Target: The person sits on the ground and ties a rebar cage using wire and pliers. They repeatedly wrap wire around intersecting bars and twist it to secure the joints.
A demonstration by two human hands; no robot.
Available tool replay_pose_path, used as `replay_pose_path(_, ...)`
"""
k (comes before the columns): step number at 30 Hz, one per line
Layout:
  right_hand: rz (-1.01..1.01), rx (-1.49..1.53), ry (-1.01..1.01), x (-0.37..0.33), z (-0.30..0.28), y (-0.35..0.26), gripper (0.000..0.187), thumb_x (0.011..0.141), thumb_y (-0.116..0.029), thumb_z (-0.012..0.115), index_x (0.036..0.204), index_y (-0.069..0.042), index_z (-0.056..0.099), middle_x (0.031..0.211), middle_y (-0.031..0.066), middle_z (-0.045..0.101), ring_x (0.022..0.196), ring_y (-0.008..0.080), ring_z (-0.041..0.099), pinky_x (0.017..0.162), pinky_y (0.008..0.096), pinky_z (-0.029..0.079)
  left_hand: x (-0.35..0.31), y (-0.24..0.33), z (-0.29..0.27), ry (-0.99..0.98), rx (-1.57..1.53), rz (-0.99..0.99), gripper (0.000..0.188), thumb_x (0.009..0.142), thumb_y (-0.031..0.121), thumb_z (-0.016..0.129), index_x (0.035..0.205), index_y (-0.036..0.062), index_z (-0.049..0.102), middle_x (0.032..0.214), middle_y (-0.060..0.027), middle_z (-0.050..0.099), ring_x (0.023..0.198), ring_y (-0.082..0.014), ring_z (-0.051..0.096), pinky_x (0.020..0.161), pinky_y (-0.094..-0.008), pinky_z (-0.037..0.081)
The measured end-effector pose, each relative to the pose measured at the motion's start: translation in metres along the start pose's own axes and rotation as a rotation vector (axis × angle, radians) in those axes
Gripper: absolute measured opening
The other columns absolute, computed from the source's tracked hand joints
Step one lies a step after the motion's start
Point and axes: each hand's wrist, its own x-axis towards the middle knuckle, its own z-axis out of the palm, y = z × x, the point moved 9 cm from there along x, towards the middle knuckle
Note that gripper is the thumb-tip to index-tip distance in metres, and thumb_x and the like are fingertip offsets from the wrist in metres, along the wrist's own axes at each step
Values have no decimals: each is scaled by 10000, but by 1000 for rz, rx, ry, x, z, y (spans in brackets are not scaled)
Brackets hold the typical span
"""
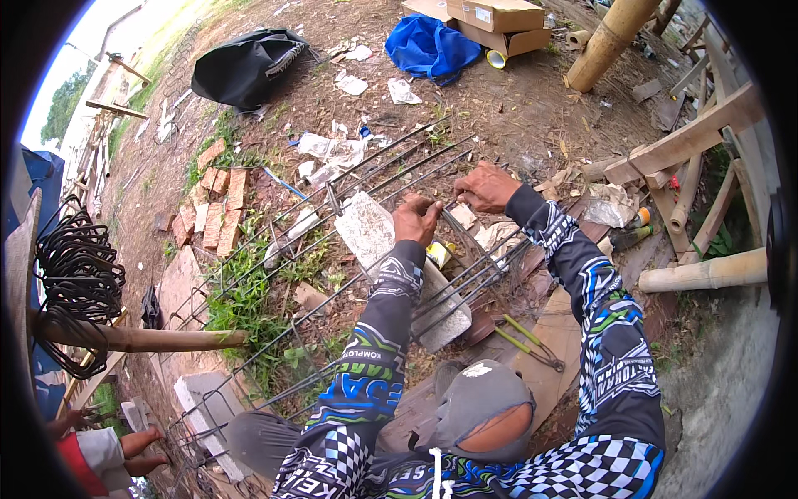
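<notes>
A long cage of steel rebars (366, 179) lies across a grey concrete block (366, 229) on the dirt. My left hand (417, 218) is closed, pinching at a thin square stirrup (465, 237) of the cage above the block. Just to its right, my right hand (486, 187) grips a long bar at the top of the same stirrup. Both forearms wear patterned blue, green and black sleeves. Green-handled cutters (532, 341) lie on a board by my right knee (490, 416), untouched.
Bent stirrups (79, 274) hang in bundles on a bamboo pole at left. Red bricks (218, 208), paper scraps, a black bag (249, 66), a blue bag (428, 46) and cardboard boxes (499, 21) lie beyond. Timber and bamboo (702, 270) stack at right. Another person's hands (137, 449) show at lower left.
</notes>
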Motion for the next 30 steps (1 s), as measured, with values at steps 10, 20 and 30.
replay_pose_path(10, -79, -381, -257, 124, 11, -86, 164, 758, -188, 697, 882, -96, 752, 920, 87, 734, 905, 243, 701, 699, 362, 550, -23, 37, -4, 112, 447, 356, 140, 795, 122, 653, 869, 10, 694, 762, -227, 673, 704, -397, 663, 654, -442, 525)
replay_pose_path(20, 251, 243, 746, -126, -116, -60, 297, 906, -356, 661, 812, -76, 628, 728, 57, 623, 634, 213, 621, 589, 348, 503, -19, 93, 0, 55, 994, 420, 166, 838, 277, 631, 866, 141, 723, 1010, -116, 553, 1066, -292, 492, 897, -469, 342)
replay_pose_path(30, 953, 185, -167, -383, 184, -66, 812, 585, -320, 884, 1202, -48, 432, 1139, 208, 536, 1110, 402, 523, 906, 495, 460, 4, 67, 2, 12, 731, 134, 258, 772, 249, 608, 913, 97, 763, 873, -194, 716, 857, -353, 678, 904, -473, 436)
